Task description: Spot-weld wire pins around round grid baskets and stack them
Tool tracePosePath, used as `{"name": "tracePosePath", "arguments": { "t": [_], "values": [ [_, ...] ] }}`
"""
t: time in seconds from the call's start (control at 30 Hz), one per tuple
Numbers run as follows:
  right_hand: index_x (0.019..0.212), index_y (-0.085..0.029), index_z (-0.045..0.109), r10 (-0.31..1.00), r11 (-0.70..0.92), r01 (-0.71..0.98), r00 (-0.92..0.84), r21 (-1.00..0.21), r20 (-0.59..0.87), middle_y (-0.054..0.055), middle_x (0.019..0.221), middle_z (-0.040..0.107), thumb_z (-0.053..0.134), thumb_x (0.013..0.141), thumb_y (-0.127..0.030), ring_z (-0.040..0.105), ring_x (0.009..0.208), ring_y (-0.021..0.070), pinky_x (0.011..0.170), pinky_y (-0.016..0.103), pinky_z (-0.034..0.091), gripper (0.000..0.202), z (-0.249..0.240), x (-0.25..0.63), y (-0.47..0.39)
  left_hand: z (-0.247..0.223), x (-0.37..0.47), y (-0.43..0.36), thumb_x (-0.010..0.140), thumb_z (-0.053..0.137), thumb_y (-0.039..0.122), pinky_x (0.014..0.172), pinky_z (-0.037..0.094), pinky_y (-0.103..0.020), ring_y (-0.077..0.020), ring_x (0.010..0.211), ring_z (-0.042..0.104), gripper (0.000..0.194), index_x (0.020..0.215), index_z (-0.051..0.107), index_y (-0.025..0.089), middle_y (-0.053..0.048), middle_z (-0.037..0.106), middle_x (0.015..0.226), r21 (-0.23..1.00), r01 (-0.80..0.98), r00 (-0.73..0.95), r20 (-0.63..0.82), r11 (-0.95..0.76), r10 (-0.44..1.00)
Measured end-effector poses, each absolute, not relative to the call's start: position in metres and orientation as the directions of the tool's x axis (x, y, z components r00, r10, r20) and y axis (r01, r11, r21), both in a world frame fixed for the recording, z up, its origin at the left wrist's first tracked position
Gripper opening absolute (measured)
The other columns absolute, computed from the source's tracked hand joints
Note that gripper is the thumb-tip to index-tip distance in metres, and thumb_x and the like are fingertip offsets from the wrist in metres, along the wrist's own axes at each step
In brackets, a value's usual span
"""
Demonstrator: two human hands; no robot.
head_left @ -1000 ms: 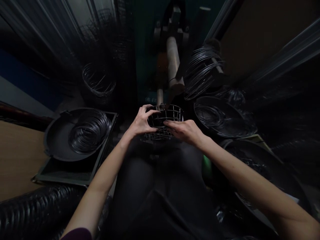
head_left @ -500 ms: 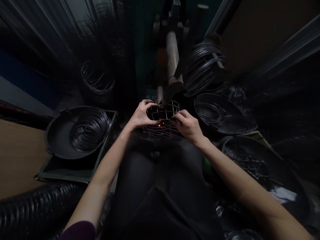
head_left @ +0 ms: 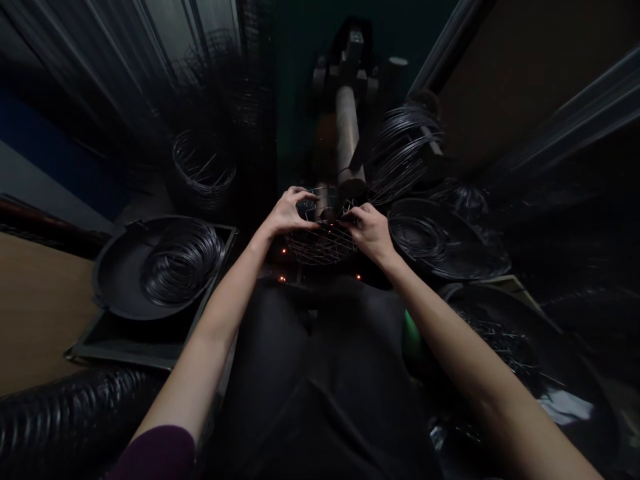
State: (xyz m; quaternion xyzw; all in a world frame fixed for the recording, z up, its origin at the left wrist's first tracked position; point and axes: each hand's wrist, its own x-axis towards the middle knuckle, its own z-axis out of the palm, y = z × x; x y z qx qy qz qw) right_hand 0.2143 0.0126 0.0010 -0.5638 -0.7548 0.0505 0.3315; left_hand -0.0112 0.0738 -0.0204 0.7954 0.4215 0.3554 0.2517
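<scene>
A round wire basket [head_left: 320, 252] is between my two hands, under the spot welder's metal arm [head_left: 347, 133]. My left hand [head_left: 289, 213] curls around its left side, with thumb and fingers gripping the wires. On the right side, my right hand [head_left: 369, 230] pinches the upper rim; whether a loose wire is also between those fingers I cannot tell. The welder's lower rod [head_left: 323, 200] reaches into the basket's opening. Small orange sparks [head_left: 283, 251] glow around and below the basket.
Wire rings [head_left: 183, 260] lie in a black pan [head_left: 120, 267] on the left. At right, another pan [head_left: 475, 257] holds wire coils, and a nearer one holds short wire pieces [head_left: 505, 343]. Wire hoops [head_left: 407, 150] hang beside the welder. Stacked dark rings [head_left: 75, 413] lie at lower left.
The basket and both hands have moved up in view, closer to the welder arm, and the basket has tilted. Sparks have scattered outward and downward.
</scene>
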Motion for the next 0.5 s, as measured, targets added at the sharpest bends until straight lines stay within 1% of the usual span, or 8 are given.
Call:
{"name": "tracePosePath", "arguments": {
  "t": [0.1, 0.17, 0.2, 0.27, 0.33, 0.4, 0.43, 0.5],
  "values": [
    [0.091, -0.021, 0.069, 0.880, 0.367, 0.785, -0.118, -0.500, 0.460, 0.006, 0.088, 0.067, 0.063, 0.084, -0.033, 0.061, 0.073, 0.0192, 0.067, 0.033, 0.049, 0.015, 0.003, 0.224, 0.001, -0.021, -0.012, 0.075, 0.056, 0.089, 0.042, 0.113, 0.040, -0.045, -0.0294, 0.126, 0.053, 0.069, 0.119, 0.066, 0.022, -0.009, 0.054, 0.129, 0.721, 0.478, 0.395, 0.334, -0.502, 0.856],
    [0.098, -0.023, 0.068, 0.893, 0.331, 0.768, -0.067, -0.549, 0.444, 0.006, 0.095, 0.071, 0.060, 0.086, -0.040, 0.065, 0.082, 0.0217, 0.075, 0.036, 0.052, 0.023, -0.001, 0.251, -0.028, -0.023, -0.020, 0.072, 0.058, 0.087, 0.049, 0.116, 0.036, -0.048, -0.0314, 0.132, 0.048, 0.083, 0.131, 0.058, 0.024, -0.011, 0.051, 0.137, 0.745, 0.439, 0.408, 0.333, -0.502, 0.850],
    [0.100, -0.025, 0.068, 0.908, 0.277, 0.772, -0.014, -0.572, 0.419, 0.006, 0.098, 0.072, 0.058, 0.086, -0.045, 0.067, 0.086, 0.0236, 0.079, 0.039, 0.052, 0.027, -0.006, 0.270, -0.048, -0.026, -0.026, 0.070, 0.059, 0.086, 0.053, 0.117, 0.034, -0.049, -0.0324, 0.136, 0.045, 0.090, 0.138, 0.051, 0.026, -0.011, 0.048, 0.143, 0.767, 0.407, 0.406, 0.335, -0.496, 0.850],
    [0.092, -0.030, 0.069, 0.933, 0.047, 0.810, 0.174, -0.585, 0.315, 0.007, 0.096, 0.073, 0.055, 0.084, -0.054, 0.068, 0.087, 0.0280, 0.077, 0.044, 0.052, 0.028, -0.019, 0.320, -0.092, -0.035, -0.044, 0.066, 0.068, 0.079, 0.060, 0.116, 0.033, -0.051, -0.0331, 0.142, 0.039, 0.096, 0.148, 0.036, 0.028, -0.013, 0.041, 0.152, 0.833, 0.328, 0.341, 0.336, -0.446, 0.878],
    [0.077, -0.039, 0.065, 0.915, -0.233, 0.804, 0.372, -0.547, 0.157, 0.011, 0.086, 0.072, 0.057, 0.077, -0.063, 0.068, 0.084, 0.0327, 0.070, 0.048, 0.050, 0.025, -0.036, 0.372, -0.132, -0.047, -0.063, 0.063, 0.080, 0.065, 0.062, 0.114, 0.036, -0.050, -0.0313, 0.145, 0.037, 0.087, 0.151, 0.029, 0.028, -0.014, 0.040, 0.154, 0.902, 0.244, 0.198, 0.312, -0.355, 0.929],
    [0.063, -0.041, 0.059, 0.833, -0.416, 0.762, 0.538, -0.497, 0.128, 0.013, 0.069, 0.067, 0.054, 0.070, -0.070, 0.066, 0.074, 0.0378, 0.062, 0.053, 0.045, 0.030, -0.051, 0.408, -0.158, -0.060, -0.076, 0.060, 0.089, 0.054, 0.060, 0.112, 0.039, -0.048, -0.0284, 0.144, 0.040, 0.075, 0.151, 0.030, 0.024, -0.015, 0.044, 0.152, 0.945, 0.175, 0.081, 0.265, -0.275, 0.961],
    [0.060, -0.042, 0.058, 0.808, -0.455, 0.747, 0.575, -0.485, 0.127, 0.013, 0.066, 0.065, 0.054, 0.068, -0.072, 0.066, 0.072, 0.0392, 0.060, 0.054, 0.044, 0.031, -0.055, 0.417, -0.165, -0.065, -0.079, 0.059, 0.090, 0.051, 0.058, 0.113, 0.039, -0.046, -0.0271, 0.143, 0.041, 0.071, 0.149, 0.034, 0.021, -0.015, 0.047, 0.150, 0.956, 0.151, 0.053, 0.246, -0.251, 0.968],
    [0.065, -0.043, 0.061, 0.828, -0.421, 0.757, 0.545, -0.500, 0.127, 0.013, 0.071, 0.067, 0.055, 0.071, -0.071, 0.067, 0.078, 0.0390, 0.063, 0.054, 0.045, 0.029, -0.054, 0.411, -0.164, -0.072, -0.077, 0.056, 0.091, 0.050, 0.054, 0.114, 0.038, -0.041, -0.0253, 0.140, 0.046, 0.064, 0.142, 0.045, 0.016, -0.015, 0.053, 0.146, 0.963, 0.131, 0.044, 0.233, -0.237, 0.972]
  ]
}}
